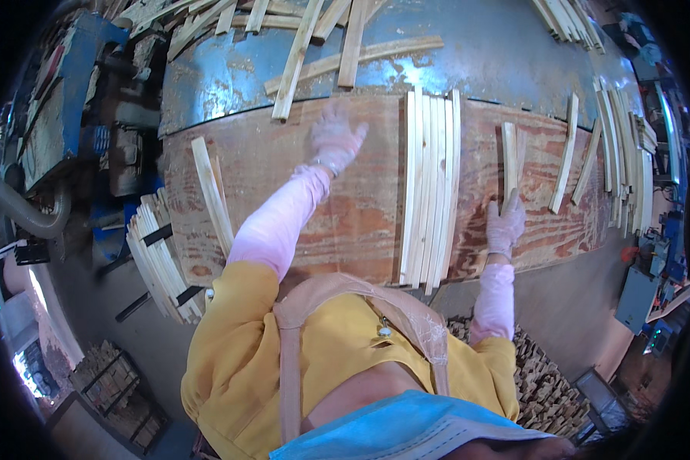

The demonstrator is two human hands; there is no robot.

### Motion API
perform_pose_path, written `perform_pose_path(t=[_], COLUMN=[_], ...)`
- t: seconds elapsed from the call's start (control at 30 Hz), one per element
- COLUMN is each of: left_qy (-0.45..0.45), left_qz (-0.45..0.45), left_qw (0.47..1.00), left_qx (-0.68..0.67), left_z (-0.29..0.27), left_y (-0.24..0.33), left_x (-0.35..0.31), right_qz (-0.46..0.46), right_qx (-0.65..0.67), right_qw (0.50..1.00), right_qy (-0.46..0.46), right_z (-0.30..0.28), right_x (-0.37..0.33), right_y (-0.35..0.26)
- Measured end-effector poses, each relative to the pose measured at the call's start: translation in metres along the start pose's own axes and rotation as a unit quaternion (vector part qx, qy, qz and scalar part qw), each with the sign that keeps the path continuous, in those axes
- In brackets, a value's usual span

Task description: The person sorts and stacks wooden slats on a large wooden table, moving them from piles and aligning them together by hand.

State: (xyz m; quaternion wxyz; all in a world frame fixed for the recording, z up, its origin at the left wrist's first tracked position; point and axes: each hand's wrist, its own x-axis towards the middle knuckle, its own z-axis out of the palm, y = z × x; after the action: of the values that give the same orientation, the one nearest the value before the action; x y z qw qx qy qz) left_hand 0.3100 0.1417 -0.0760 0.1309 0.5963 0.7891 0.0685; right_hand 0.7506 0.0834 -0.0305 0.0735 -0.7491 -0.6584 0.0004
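Observation:
My right hand (506,222), in a pale glove, is closed around the near end of a short wooden strip (509,157). The strip points away from me over the plywood board (345,207). Out over the far part of the board, my left hand (336,139), gloved too, has its fingers stretched and its thumb apart, with nothing in it. Between my hands lies a row of several long pale wooden strips (429,188), side by side. Just beyond my left hand, the end of a loose wooden strip (297,65) reaches over the board's far edge.
More loose strips (368,57) lie crisscrossed on the blue metal table (230,84). Single strips rest on the board at left (213,192) and right (565,153). Strip stacks stand at left (161,253) and far right (629,161). Cut wood ends (548,379) are piled low right.

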Motion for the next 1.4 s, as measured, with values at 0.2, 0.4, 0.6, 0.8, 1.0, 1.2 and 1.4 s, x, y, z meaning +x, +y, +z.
perform_pose_path(t=[0.2, 0.4, 0.6, 0.8, 1.0, 1.2, 1.4], left_qy=[-0.089, -0.265, -0.402, -0.009, -0.021, -0.177, -0.219], left_qz=[-0.089, -0.117, -0.093, 0.006, -0.073, -0.158, -0.141], left_qw=[0.992, 0.702, 0.613, 0.997, 0.997, 0.897, 0.556], left_qx=[-0.017, -0.650, -0.674, -0.080, -0.019, -0.373, -0.789], left_z=[-0.058, -0.062, -0.029, -0.071, -0.077, -0.082, -0.045], left_y=[0.017, -0.047, -0.070, -0.101, -0.137, -0.163, -0.188], left_x=[0.121, 0.085, -0.082, -0.006, 0.075, 0.032, -0.114], right_qz=[-0.095, 0.028, 0.122, 0.116, 0.141, 0.056, 0.049], right_qx=[0.400, 0.512, 0.637, 0.630, 0.596, 0.358, 0.167], right_qw=[0.912, 0.818, 0.650, 0.695, 0.750, 0.918, 0.974], right_qy=[-0.010, -0.263, -0.397, -0.327, -0.250, -0.164, -0.144], right_z=[0.012, 0.003, 0.040, 0.029, 0.000, -0.024, 0.002], right_x=[-0.002, 0.023, 0.039, -0.007, -0.069, -0.135, -0.166], right_y=[-0.147, -0.269, -0.363, -0.335, -0.295, -0.259, -0.251])
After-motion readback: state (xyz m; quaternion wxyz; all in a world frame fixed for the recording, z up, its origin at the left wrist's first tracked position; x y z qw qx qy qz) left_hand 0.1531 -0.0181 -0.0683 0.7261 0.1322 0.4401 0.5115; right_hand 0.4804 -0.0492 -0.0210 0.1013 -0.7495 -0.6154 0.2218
